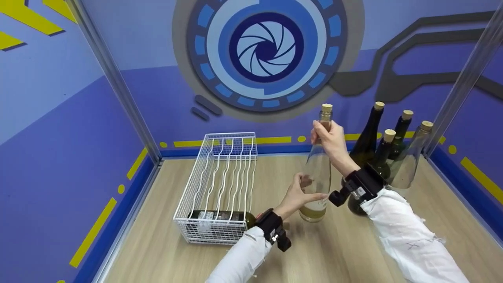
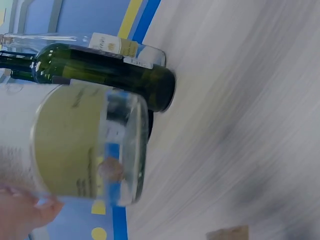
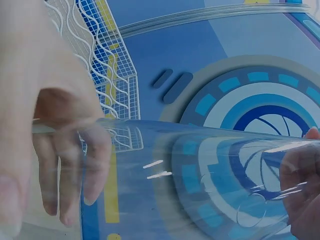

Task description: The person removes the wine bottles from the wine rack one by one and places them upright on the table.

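Observation:
A clear corked glass bottle (image 1: 320, 169) with a pale label stands slightly tilted in the head view. My right hand (image 1: 330, 139) grips its neck just below the cork. My left hand (image 1: 296, 198) is wrapped about the lower body, thumb across the front and fingers behind the glass. In the right wrist view the left fingers (image 3: 92, 165) show through the bottle. The left wrist view has the label and base close up. Whether the base touches the table I cannot tell.
A white wire rack (image 1: 214, 179) with wavy bars stands left, a dark bottle (image 1: 232, 215) lying across its near end. Several corked bottles stand at the right, among them a dark one (image 1: 367, 133) and a clear one (image 1: 410, 161). Printed panels enclose the wooden table (image 1: 157, 251).

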The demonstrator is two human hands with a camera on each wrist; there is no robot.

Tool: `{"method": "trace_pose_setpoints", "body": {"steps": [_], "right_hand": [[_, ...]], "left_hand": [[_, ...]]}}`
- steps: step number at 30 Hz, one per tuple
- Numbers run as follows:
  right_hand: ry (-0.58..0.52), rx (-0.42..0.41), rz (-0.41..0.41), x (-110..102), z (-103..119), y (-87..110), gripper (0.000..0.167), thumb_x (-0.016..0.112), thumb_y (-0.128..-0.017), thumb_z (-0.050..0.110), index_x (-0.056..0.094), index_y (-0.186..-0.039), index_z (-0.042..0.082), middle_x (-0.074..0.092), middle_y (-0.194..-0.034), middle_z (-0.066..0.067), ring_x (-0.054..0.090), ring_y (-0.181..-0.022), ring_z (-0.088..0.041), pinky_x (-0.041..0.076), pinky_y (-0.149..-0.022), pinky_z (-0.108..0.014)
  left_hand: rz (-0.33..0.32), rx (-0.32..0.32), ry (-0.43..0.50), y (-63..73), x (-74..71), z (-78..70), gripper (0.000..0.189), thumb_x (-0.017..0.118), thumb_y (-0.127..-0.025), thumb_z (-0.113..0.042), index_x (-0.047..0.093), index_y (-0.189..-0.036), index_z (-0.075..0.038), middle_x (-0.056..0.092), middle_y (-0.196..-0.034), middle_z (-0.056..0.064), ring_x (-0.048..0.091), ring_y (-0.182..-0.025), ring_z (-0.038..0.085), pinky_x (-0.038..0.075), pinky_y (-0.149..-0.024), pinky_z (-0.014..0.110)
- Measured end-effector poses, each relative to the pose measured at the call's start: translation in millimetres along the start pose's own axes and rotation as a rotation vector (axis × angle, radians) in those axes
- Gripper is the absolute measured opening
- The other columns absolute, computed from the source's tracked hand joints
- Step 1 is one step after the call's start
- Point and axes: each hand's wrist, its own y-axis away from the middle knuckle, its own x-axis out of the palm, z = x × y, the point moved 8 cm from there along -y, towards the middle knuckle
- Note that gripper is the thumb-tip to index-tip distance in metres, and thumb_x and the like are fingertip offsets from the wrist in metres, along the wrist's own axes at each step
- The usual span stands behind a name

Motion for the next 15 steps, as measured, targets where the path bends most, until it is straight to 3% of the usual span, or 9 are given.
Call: {"method": "trace_pose_setpoints", "body": {"steps": [4, 8, 11, 15], "right_hand": [[-0.026, -0.03, 0.0, -5, 14, 8.8, 0.021, 0.051, -0.092, 0.008, 0.05, -0.08, -0.009, 0.052, -0.06, -0.012, 0.051, -0.051, -0.015, 0.047, -0.05, -0.025], [-0.025, -0.065, -0.015, -11, 27, 18.4, 0.021, 0.049, -0.092, 0.005, 0.05, -0.077, -0.01, 0.051, -0.059, -0.013, 0.051, -0.05, -0.016, 0.047, -0.05, -0.025], [-0.029, -0.097, -0.017, -21, 25, 21.1, 0.023, 0.05, -0.092, 0.006, 0.048, -0.078, -0.011, 0.049, -0.059, -0.014, 0.05, -0.05, -0.017, 0.046, -0.049, -0.025], [-0.033, -0.152, -0.023, -38, 17, 23.7, 0.025, 0.051, -0.092, 0.009, 0.048, -0.079, -0.013, 0.049, -0.059, -0.015, 0.049, -0.05, -0.017, 0.045, -0.048, -0.025]], "left_hand": [[0.05, -0.02, 0.004, 0.2, 1.0, -3.2, 0.078, 0.077, -0.072, -0.028, 0.03, -0.132, -0.013, 0.044, -0.13, 0.003, 0.039, -0.116, 0.01, 0.033, -0.092, 0.027], [0.068, 0.015, 0.03, 1.5, -2.5, -11.7, 0.081, 0.075, -0.074, -0.027, 0.025, -0.136, -0.013, 0.04, -0.133, 0.002, 0.036, -0.119, 0.013, 0.03, -0.096, 0.035], [0.082, 0.068, 0.043, 2.7, -6.0, -19.4, 0.077, 0.073, -0.077, -0.025, 0.025, -0.135, -0.01, 0.04, -0.132, 0.006, 0.035, -0.121, 0.018, 0.028, -0.097, 0.041], [0.063, 0.096, 0.044, -1.4, -10.7, -16.4, 0.075, 0.072, -0.078, -0.026, 0.026, -0.134, -0.008, 0.042, -0.13, 0.008, 0.036, -0.12, 0.019, 0.03, -0.096, 0.041]]}}
